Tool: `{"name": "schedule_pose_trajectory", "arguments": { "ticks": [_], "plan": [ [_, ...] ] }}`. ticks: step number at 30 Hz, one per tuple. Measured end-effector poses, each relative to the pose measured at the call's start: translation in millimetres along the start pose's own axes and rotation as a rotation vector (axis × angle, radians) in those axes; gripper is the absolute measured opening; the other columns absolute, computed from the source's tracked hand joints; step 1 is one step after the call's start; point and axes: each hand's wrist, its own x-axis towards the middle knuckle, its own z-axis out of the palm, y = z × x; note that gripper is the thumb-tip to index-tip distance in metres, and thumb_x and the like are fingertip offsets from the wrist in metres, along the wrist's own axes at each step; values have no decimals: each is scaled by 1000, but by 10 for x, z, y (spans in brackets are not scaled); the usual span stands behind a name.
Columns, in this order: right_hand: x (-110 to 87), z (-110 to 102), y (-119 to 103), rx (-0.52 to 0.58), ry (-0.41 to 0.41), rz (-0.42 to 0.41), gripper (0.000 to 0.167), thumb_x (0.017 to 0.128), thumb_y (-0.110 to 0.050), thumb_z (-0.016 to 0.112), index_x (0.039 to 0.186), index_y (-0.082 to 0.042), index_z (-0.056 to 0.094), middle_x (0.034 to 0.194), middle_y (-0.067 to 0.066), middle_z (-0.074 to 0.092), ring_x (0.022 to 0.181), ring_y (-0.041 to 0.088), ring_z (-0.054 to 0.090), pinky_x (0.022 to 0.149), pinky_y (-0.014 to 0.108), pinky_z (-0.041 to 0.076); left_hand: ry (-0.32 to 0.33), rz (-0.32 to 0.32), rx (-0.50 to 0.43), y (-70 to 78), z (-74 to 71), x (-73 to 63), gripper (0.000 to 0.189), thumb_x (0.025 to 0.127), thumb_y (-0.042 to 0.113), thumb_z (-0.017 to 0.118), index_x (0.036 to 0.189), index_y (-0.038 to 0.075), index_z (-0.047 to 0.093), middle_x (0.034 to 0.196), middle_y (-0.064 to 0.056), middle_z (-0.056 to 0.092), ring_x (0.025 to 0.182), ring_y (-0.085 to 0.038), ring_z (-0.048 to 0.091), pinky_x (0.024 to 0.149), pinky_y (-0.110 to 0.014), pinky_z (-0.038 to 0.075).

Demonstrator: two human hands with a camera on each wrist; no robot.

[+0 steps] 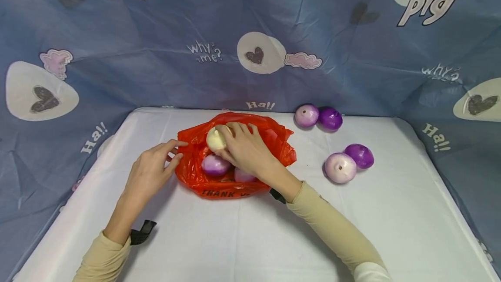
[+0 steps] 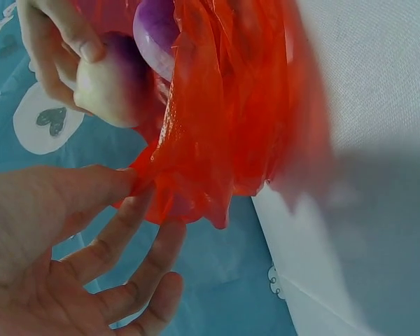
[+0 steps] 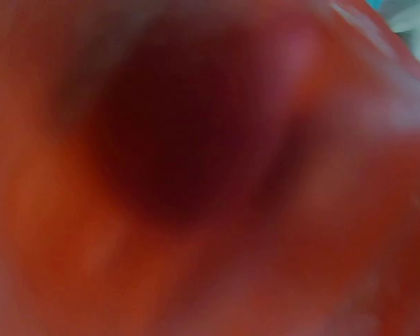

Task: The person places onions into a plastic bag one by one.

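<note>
A red plastic bag (image 1: 275,136) lies with its mouth facing up, black lettering along its near side. My left hand (image 1: 150,171) is at the bag's left rim, thumb and forefinger pinching the thin plastic (image 2: 196,154). Over the bag's mouth, my right hand (image 1: 250,151) grips a pale onion (image 1: 215,140); the left wrist view shows this onion's purple side too. Below it a purple onion (image 1: 215,166) sits inside the bag, and beside that another onion (image 1: 243,176) is partly covered by my right wrist. Blurred red plastic (image 3: 350,231) fills most of the right wrist view.
To the right of the bag, a pale onion (image 1: 340,168) touches a darker purple one (image 1: 360,156). Another pair, a lighter onion (image 1: 306,116) and a deep purple onion (image 1: 330,119), stands at the table's back edge. A printed blue cloth (image 1: 176,82) hangs behind the white table (image 1: 195,238).
</note>
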Motion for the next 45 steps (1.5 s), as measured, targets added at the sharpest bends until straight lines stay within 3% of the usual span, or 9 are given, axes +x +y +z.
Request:
{"name": "schedule_pose_trajectory", "arguments": {
  "ticks": [7,27,38,45],
  "plan": [
    [70,109,-47,40,-40,4,65,107,-52,63,159,-19,42,151,13,59,138,33,60,117,57,48,-6,2,-9,2,-24,0,31,100,12,74,131,15,71,108,-17,79,88,-35,75,62,-46,61],
    [135,321,-28,-12,-139,40,61,110,-52,56,162,-23,42,154,10,58,148,33,52,125,60,38,6,16,2,1,25,16,29,101,12,73,130,16,71,105,-15,79,86,-33,75,61,-43,60],
    [98,259,-20,0,-119,41,58,109,-52,56,159,-24,44,153,9,59,146,32,53,124,59,39,9,17,-1,12,14,14,30,101,12,73,130,17,72,105,-14,80,87,-33,75,63,-46,60],
    [10,29,-2,-23,-88,26,64,108,-54,58,162,-22,44,156,10,57,149,30,51,124,58,40,11,6,-3,13,12,1,29,101,13,73,130,17,72,105,-15,80,87,-33,75,64,-47,61]
  ]
}}
